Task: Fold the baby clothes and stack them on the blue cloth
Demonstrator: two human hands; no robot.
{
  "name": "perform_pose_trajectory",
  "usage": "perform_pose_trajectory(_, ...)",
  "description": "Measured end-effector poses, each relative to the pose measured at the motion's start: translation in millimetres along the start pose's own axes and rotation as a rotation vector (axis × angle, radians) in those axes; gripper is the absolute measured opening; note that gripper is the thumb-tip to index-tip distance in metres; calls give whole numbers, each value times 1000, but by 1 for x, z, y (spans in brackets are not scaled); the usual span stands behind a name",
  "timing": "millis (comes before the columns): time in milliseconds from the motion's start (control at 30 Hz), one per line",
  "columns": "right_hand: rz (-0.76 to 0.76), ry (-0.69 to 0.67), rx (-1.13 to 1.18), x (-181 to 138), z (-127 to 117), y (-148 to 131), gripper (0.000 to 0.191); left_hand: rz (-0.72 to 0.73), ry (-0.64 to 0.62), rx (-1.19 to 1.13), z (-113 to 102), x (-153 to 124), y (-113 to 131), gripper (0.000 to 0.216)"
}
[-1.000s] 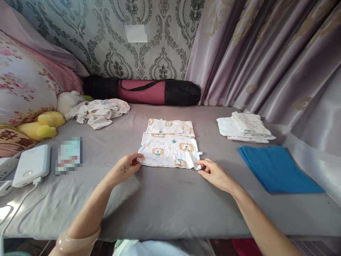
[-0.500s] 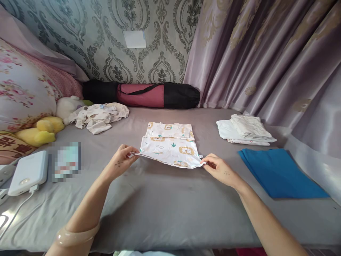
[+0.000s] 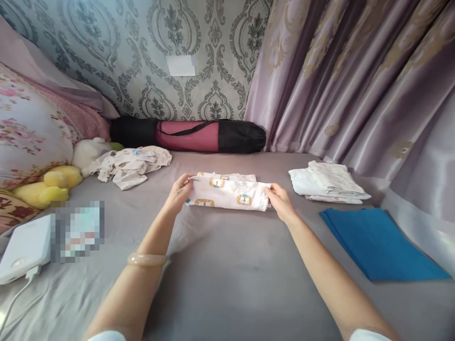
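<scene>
A small white garment (image 3: 227, 193) printed with tan lion faces and green bits lies partly folded on the grey bed sheet (image 3: 234, 270). My left hand (image 3: 180, 192) pinches its edge at the left corner. At the right corner my right hand (image 3: 279, 200) holds the same edge between thumb and fingers. The held edge is folded over toward the far side, so the near side is now a rounded fold. A strip of the garment's far part shows behind it. Whether it is a shirt or trousers I cannot tell.
Folded white clothes (image 3: 329, 182) lie at the right, behind a folded blue cloth (image 3: 382, 244). Crumpled beige clothes (image 3: 133, 163) are at the back left, near yellow and white plush toys (image 3: 53, 187). A rolled mat (image 3: 188, 136) lies along the wall. A white power bank (image 3: 26, 248) with a cable is at left.
Both hands have moved away from me, carrying the garment's near edge up and over its far part. The garment is now narrower from front to back. The view has tilted slightly up.
</scene>
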State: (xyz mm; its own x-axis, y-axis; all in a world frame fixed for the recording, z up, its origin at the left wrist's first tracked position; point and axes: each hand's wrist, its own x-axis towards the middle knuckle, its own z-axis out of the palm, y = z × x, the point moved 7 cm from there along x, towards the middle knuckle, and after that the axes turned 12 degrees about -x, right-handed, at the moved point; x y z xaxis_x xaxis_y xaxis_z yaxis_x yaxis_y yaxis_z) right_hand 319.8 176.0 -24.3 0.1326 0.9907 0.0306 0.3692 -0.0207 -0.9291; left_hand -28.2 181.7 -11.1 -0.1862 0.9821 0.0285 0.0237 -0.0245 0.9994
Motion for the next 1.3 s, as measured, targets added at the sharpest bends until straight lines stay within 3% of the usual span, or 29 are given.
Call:
perform_pose_trajectory(200, -128, 253, -426, 31, 8, 2, 40, 132, 167, 478, 8, 22, -9, 31)
perform_pose_trajectory(267, -161, 288, -506, 35, 11, -2, 42, 136, 164, 594, 10, 25, -10, 32)
perform_pose_trajectory(667, -53, 226, -764, 64, 26, -4, 50, 80, 93, 856, 16, 53, -21, 52)
perform_pose_trajectory(900, 73, 169, -920, 75, 32, 5, 48, -46, 125, 1010, 18, 66, -27, 47)
perform_pose_trajectory(1033, 119, 134, -943, 83, 33, 9, 41, -89, 104, 985, 12, 78, -34, 47)
perform_pose_trajectory(1200, 149, 80, -767, 94, 22, 21, 40, -309, 85, 627, -11, 84, -50, 53)
perform_pose_trajectory(1300, 156, 65, -727, 87, 14, 25, 37, -315, 64, 518, -17, 74, -51, 42)
